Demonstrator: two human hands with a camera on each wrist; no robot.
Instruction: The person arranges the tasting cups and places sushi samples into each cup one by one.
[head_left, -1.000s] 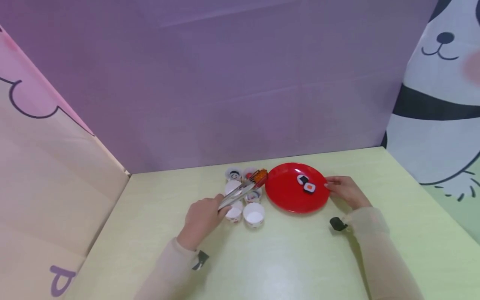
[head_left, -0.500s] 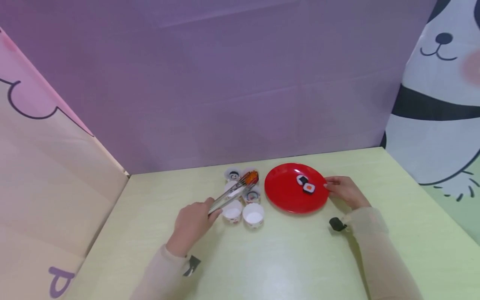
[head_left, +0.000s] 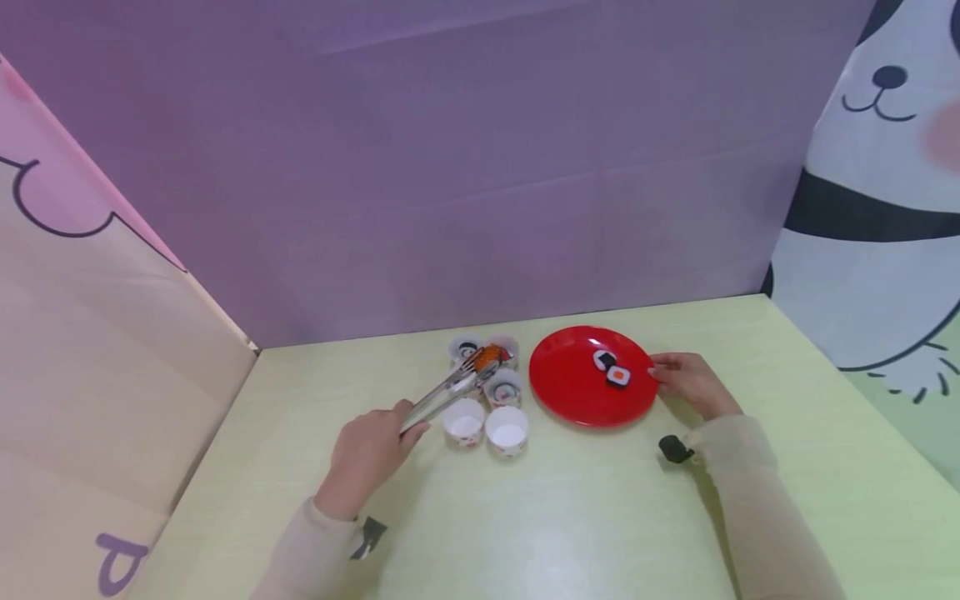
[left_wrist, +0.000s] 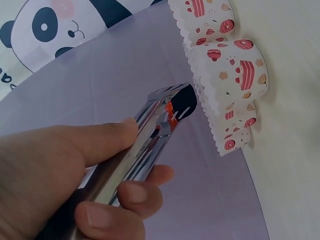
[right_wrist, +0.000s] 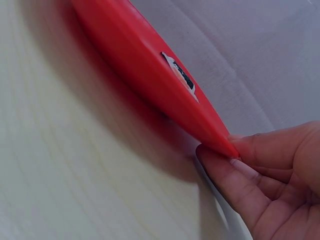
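Observation:
In the head view my left hand (head_left: 367, 454) holds metal tongs (head_left: 438, 402), which point up and to the right. Between their tips is an orange-topped toy sushi piece (head_left: 488, 358), over the back cups of a cluster of white paper cups (head_left: 507, 432). In the left wrist view, thumb and fingers curl round the tongs (left_wrist: 132, 155), and the orange bit barely shows. My right hand (head_left: 693, 385) pinches the right rim of a red plate (head_left: 566, 387). On the plate lie a black-and-white sushi piece (head_left: 603, 360) and one with an orange centre (head_left: 618, 377), touching or nearly so.
A back-left cup (head_left: 467, 347) and a middle-right cup (head_left: 502, 388) hold small pieces. The front cups look bare inside. A purple backdrop (head_left: 450, 208) rises behind the pale table (head_left: 555, 517), with printed panels at both sides.
My left hand has drawn back to the left and toward me, carrying the tongs and orange piece from near the plate to over the back cups. Right hand and plate stay put.

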